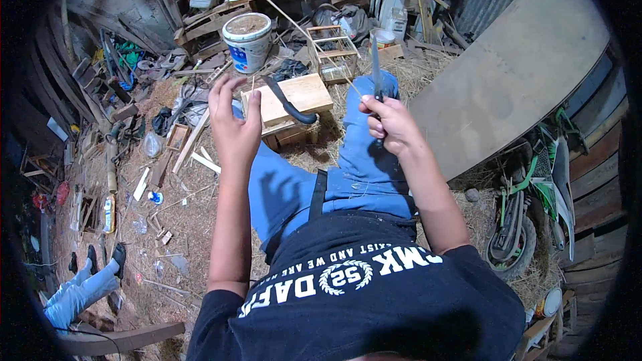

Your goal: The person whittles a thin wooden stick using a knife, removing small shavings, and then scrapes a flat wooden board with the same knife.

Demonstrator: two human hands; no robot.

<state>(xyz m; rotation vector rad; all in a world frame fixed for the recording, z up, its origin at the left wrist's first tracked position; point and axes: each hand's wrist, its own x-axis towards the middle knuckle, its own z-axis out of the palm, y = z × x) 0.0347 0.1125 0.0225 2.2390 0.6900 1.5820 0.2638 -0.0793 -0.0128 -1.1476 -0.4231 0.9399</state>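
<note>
Now, head view: my right hand point(394, 124) has fingers clamped round black handle of knife point(376, 73), blade pointing up, over my right knee. Thin stick point(353, 87) juts beside thumb. My left hand point(234, 120) hangs raised, thumb and fingers apart, near wooden block point(309, 95). Curved dark tool point(289, 105) lies across block, handle end overhanging edge.

Between left fingers point(221, 93) and right fingers point(374, 108) the air is open; below, a curved tool point(293, 108) across the desk point(309, 91) blocks a low pass. Rightward, the knife point(376, 70), then the board point(511, 70), obstruct; ahead stands a bucket point(247, 50).
</note>
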